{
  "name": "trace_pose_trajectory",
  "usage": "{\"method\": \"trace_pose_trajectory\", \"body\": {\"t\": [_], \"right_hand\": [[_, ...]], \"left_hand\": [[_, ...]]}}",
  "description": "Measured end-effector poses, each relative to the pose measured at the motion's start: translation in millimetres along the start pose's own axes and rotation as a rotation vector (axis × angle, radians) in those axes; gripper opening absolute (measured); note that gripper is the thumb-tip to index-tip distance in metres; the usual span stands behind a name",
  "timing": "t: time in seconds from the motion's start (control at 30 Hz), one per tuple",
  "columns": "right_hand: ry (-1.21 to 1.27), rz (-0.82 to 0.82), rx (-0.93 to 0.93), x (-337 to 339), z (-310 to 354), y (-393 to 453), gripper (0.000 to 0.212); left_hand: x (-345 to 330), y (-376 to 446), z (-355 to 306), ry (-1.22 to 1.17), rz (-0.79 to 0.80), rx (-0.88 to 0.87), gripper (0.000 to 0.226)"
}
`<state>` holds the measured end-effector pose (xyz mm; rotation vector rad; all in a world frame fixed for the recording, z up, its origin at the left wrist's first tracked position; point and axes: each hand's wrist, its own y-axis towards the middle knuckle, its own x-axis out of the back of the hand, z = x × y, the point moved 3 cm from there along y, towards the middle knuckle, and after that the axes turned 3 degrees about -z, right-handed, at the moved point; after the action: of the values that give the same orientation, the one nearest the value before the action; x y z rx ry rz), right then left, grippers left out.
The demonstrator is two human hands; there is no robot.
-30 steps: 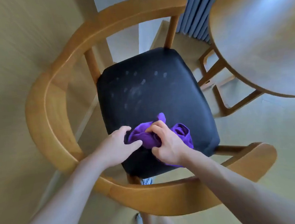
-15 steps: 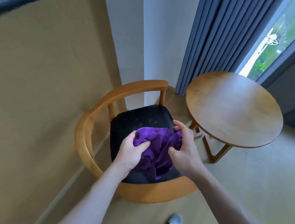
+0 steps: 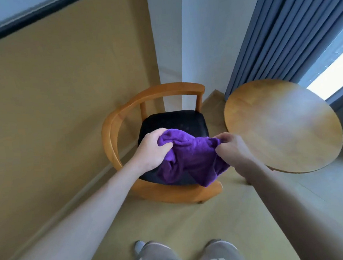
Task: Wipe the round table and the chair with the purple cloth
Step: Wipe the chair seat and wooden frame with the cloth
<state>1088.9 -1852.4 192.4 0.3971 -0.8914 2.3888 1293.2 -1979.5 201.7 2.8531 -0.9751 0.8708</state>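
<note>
The purple cloth [image 3: 192, 159] hangs spread between both hands above the chair's black seat [image 3: 176, 121]. My left hand [image 3: 151, 150] grips its left upper edge, thumb curled over the fabric. My right hand [image 3: 232, 147] pinches its right upper corner. The wooden chair [image 3: 112, 133] with a curved back rail stands in the corner below the cloth. The round wooden table [image 3: 282, 126] stands to the right of the chair, its top bare.
A tan wall runs along the left, a white wall corner behind the chair. Blue-grey curtains [image 3: 286, 26] and a bright window are at the right. My legs and a shoe [image 3: 139, 246] show at the bottom on the pale floor.
The view has pulled back and up from the chair. The cloth has been lifted off the seat and spread wider between my hands, the right hand moving right.
</note>
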Motion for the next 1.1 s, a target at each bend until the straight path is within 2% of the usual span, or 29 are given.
{"method": "trace_pose_trajectory", "body": {"t": [0.1, 0.23, 0.37, 0.43, 0.53, 0.67, 0.87, 0.97, 1.1], "right_hand": [[-0.012, 0.074, 0.019, 11, -14, 3, 0.039], [-0.070, 0.227, 0.066, 13, -31, 0, 0.007], [-0.306, 0.137, 0.132, 9, -44, -3, 0.022], [-0.354, 0.108, 0.119, 7, -48, -8, 0.026], [-0.399, 0.064, 0.115, 6, -52, -16, 0.027], [-0.401, 0.007, 0.115, 4, -53, -34, 0.027], [-0.265, 0.054, 0.046, 3, -49, -46, 0.023], [-0.312, 0.033, 0.058, -6, -60, -34, 0.024], [-0.351, -0.126, 0.115, -29, -80, -3, 0.022]], "left_hand": [[-12, -6, 6, 0.052, -0.043, 0.025, 0.019], [-22, -12, 15, 0.104, -0.041, 0.047, 0.016], [-32, -17, 26, 0.203, -0.023, 0.036, 0.009], [-34, -22, 34, 0.220, 0.007, 0.038, 0.005], [-32, -29, 43, 0.194, 0.071, 0.037, 0.011], [-23, -33, 45, 0.099, 0.194, 0.078, 0.023], [1, -25, 41, -0.070, 0.403, 0.252, 0.029], [-2, -15, 46, -0.053, 0.406, 0.282, 0.021], [-33, 1, 71, 0.077, 0.303, 0.327, 0.020]]}}
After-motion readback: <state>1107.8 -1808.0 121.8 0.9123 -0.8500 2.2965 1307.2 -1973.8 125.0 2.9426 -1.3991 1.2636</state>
